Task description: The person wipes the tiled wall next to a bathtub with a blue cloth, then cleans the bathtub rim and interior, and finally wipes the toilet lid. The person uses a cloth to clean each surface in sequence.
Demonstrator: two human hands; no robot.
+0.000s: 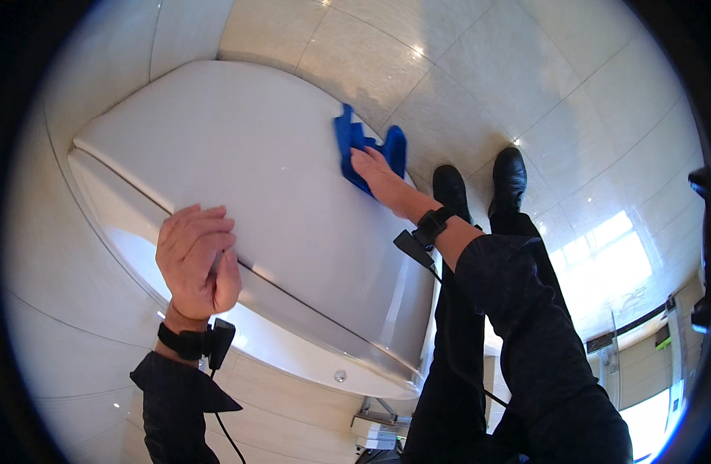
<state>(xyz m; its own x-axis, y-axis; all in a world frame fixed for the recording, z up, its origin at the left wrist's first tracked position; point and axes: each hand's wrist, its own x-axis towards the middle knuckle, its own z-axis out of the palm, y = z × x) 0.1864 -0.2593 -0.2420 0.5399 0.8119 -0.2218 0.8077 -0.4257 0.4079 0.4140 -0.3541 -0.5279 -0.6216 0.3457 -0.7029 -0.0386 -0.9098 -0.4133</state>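
A blue cloth (346, 148) lies bunched around the fingers of my right hand (378, 176). That hand presses it to the outer rounded edge of a large white glossy lid (239, 147), which looks like a closed toilet lid. My left hand (198, 259) hangs over the seam along the lid's near-left side. Its fingers are loosely curled with the thumb apart, and nothing shows in it. Below the seam runs a white body (309, 356) with a small round chrome button (340, 377). My right fingertips are partly hidden by the cloth.
Beige tiled wall (69, 332) borders the fixture on the left. Shiny floor tiles (541, 85) spread at the upper right, past two black shoes (508, 174). A white box-like thing on a metal frame (377, 433) stands at the bottom. Black cables run from both wristbands.
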